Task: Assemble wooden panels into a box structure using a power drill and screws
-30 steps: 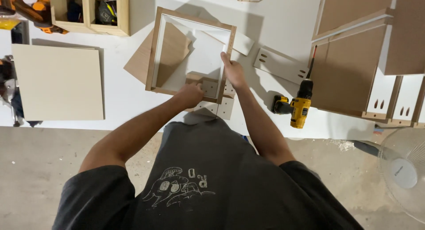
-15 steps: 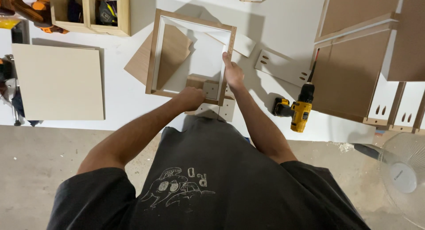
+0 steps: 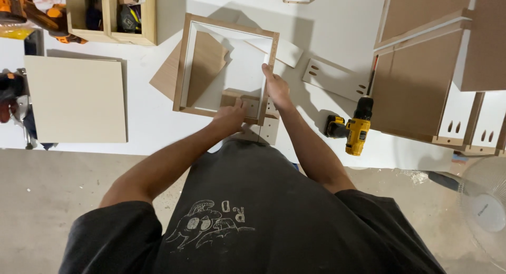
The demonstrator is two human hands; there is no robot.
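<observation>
A square open wooden box frame (image 3: 184,63) stands on the white worktable (image 3: 142,121) right in front of me. My left hand (image 3: 232,117) rests on its near side, fingers pressed on the near edge by a small block (image 3: 232,97) inside. My right hand (image 3: 276,89) grips the frame's right wall near the near right corner. A thin brown board (image 3: 203,68) lies partly under and inside the frame. A white drilled piece (image 3: 269,129) sits below the corner.
A yellow cordless drill (image 3: 356,129) lies to the right. Assembled brown cabinets (image 3: 421,79) and white drilled panels (image 3: 332,79) stand at right. A large beige panel (image 3: 76,100) lies left, tool boxes (image 3: 113,16) at back left, a fan (image 3: 482,211) on the floor.
My right hand has slid slightly further along the frame's right wall. The left hand stays on the near side. The frame has barely moved.
</observation>
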